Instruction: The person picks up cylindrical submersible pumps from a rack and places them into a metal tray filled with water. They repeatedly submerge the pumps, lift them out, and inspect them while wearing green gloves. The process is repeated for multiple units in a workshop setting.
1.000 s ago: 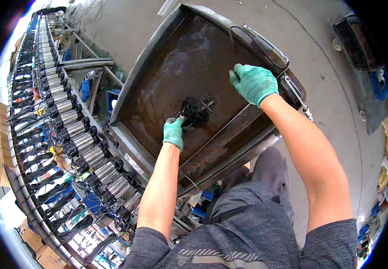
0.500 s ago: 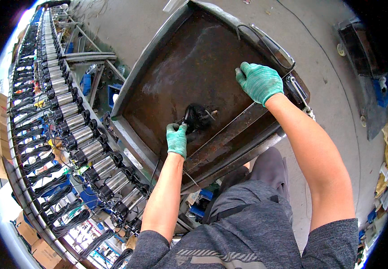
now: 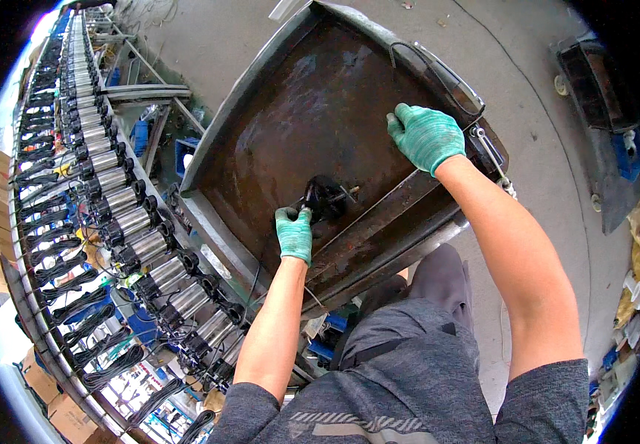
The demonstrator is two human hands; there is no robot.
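In my left hand [image 3: 294, 231], gloved in green, the fingers are closed on the near end of a black rounded part [image 3: 325, 195]. A short metal stub [image 3: 354, 190] sticks out from its right side. The part sits low inside a big dark metal tank [image 3: 220, 133], partly under what looks like dark, shiny liquid. My right hand [image 3: 429, 138], in a matching glove, is curled above the tank's right side with the thumb pointing left. Its fingertips are turned down out of sight, so anything in them is hidden. Beside it lies a bent black hose [image 3: 438, 80].
A metal rod linkage [image 3: 488, 148] runs along the tank's right edge. Left of the tank, a long rack [image 3: 150, 248] carries several shiny metal cylinders with coiled black cables [image 3: 116, 368]. A blue crate [image 3: 185, 154] stands beyond. At far right is a dark wheeled cart [image 3: 593, 89].
The black part has turned slightly, and its outline looks smoother. Sheen on the tank's dark surface has shifted. My left hand moved a touch right; my right hand stays nearly in place.
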